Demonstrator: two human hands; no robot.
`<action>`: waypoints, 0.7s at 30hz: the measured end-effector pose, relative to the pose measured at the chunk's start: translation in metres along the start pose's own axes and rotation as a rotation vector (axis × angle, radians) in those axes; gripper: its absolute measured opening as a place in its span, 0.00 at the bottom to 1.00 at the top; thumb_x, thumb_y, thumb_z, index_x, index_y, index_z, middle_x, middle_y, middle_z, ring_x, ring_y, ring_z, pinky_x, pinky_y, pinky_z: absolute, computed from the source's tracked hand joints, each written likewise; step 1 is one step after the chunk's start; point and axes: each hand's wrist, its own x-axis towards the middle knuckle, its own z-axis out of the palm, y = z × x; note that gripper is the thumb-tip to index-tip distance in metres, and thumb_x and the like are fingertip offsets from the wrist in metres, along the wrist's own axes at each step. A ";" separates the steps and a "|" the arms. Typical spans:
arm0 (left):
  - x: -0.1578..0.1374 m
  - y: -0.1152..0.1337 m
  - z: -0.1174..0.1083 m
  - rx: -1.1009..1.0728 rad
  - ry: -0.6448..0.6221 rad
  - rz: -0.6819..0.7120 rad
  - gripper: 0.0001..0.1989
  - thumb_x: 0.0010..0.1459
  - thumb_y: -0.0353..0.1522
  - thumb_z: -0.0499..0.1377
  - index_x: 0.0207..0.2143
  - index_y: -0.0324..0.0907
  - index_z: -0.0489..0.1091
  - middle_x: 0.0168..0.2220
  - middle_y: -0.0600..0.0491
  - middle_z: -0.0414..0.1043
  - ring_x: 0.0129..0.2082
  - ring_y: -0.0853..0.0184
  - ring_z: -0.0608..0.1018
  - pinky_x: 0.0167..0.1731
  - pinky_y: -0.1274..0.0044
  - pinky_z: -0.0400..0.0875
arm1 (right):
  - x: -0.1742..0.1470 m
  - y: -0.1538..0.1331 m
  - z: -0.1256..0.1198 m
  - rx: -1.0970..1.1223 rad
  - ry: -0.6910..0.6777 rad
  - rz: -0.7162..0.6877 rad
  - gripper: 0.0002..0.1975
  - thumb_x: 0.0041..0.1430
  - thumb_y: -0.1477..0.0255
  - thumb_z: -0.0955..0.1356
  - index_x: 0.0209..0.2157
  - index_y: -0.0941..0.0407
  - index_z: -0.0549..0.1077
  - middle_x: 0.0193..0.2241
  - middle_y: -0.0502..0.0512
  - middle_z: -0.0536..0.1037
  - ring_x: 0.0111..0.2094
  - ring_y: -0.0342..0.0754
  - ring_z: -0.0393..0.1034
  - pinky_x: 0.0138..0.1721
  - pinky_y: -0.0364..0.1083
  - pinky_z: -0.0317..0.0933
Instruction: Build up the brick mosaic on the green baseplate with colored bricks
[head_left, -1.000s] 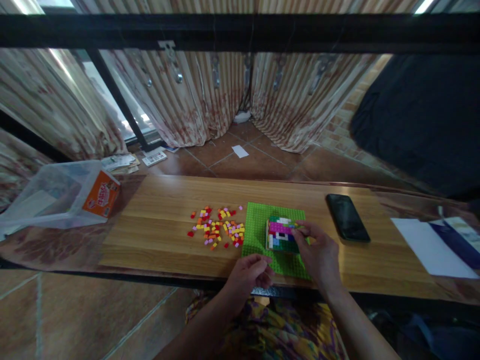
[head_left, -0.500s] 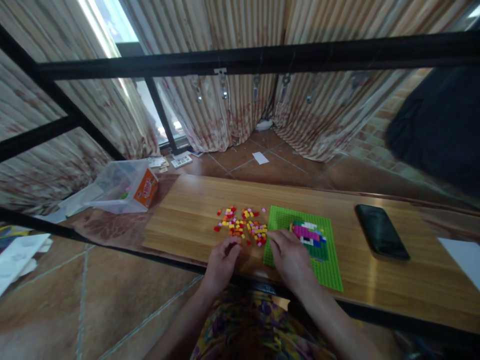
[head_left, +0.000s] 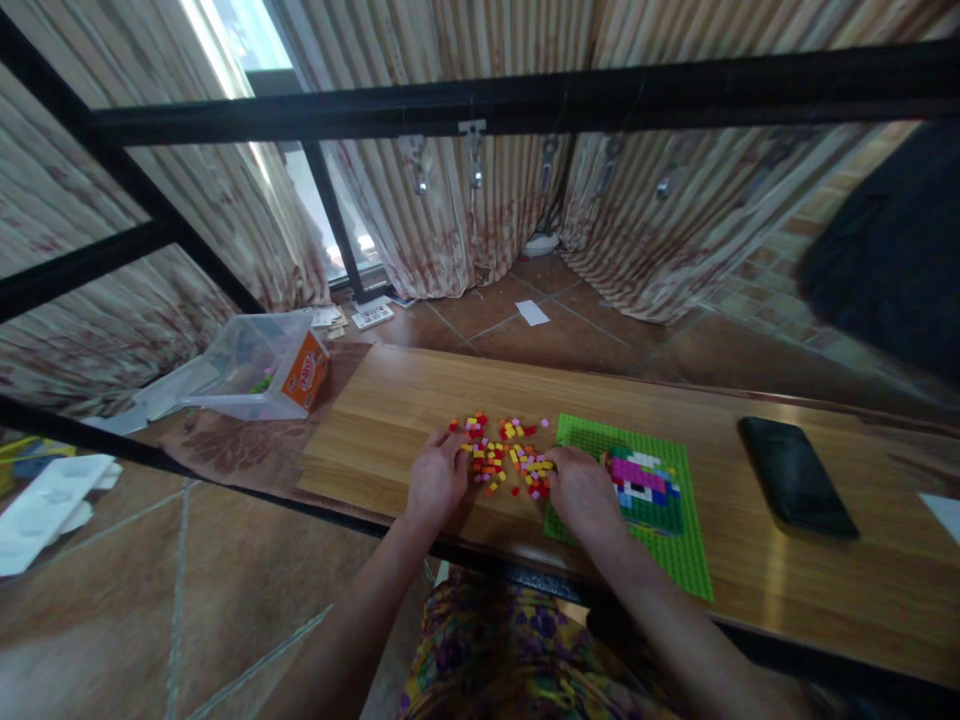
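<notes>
Small loose building bricks (head_left: 491, 462) in red, yellow, orange and pink lie scattered on the wooden tabletop. At their left edge is my left hand (head_left: 437, 478), fingers curled together at the bricks; whatever they pinch is too small to make out. My right hand (head_left: 586, 492) reaches over the left part of a green studded baseplate (head_left: 686, 548), its closed fingertips at the right edge of the pile. Anything in those fingertips is hidden. On the baseplate is a partly covered brick picture (head_left: 646, 485) in magenta, white, blue and dark green.
A black phone (head_left: 796, 478) lies on the right of the table (head_left: 390, 400). At the left stands a clear plastic box (head_left: 255, 370) with an orange label. A black metal bar (head_left: 525, 95) crosses in front of the curtains (head_left: 495, 210). White trays (head_left: 49, 500) lie at lower left.
My left hand has moved forward from the near side of the pile to its left edge. My right fingers have shifted slightly toward the bricks. The view has swung a little left.
</notes>
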 end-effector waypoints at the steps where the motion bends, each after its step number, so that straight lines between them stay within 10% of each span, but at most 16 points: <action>1: 0.001 0.001 0.002 0.034 -0.012 0.000 0.12 0.56 0.28 0.50 0.40 0.44 0.71 0.41 0.49 0.70 0.38 0.66 0.73 0.40 0.75 0.67 | 0.000 0.000 0.001 -0.004 0.001 -0.002 0.13 0.56 0.80 0.61 0.40 0.59 0.73 0.36 0.58 0.74 0.41 0.48 0.67 0.43 0.43 0.55; 13: 0.003 -0.002 0.006 -0.004 0.023 0.004 0.08 0.57 0.29 0.50 0.35 0.42 0.68 0.37 0.50 0.69 0.37 0.66 0.72 0.40 0.74 0.66 | 0.001 0.000 0.003 -0.029 0.007 0.008 0.12 0.59 0.77 0.60 0.41 0.57 0.72 0.36 0.56 0.73 0.39 0.47 0.67 0.40 0.43 0.55; 21: -0.007 0.011 0.001 -0.681 0.055 -0.306 0.05 0.51 0.33 0.57 0.30 0.41 0.68 0.27 0.55 0.70 0.27 0.70 0.72 0.30 0.78 0.67 | 0.000 -0.001 0.003 -0.041 0.021 -0.003 0.11 0.60 0.77 0.60 0.39 0.56 0.72 0.36 0.56 0.73 0.39 0.46 0.66 0.40 0.43 0.55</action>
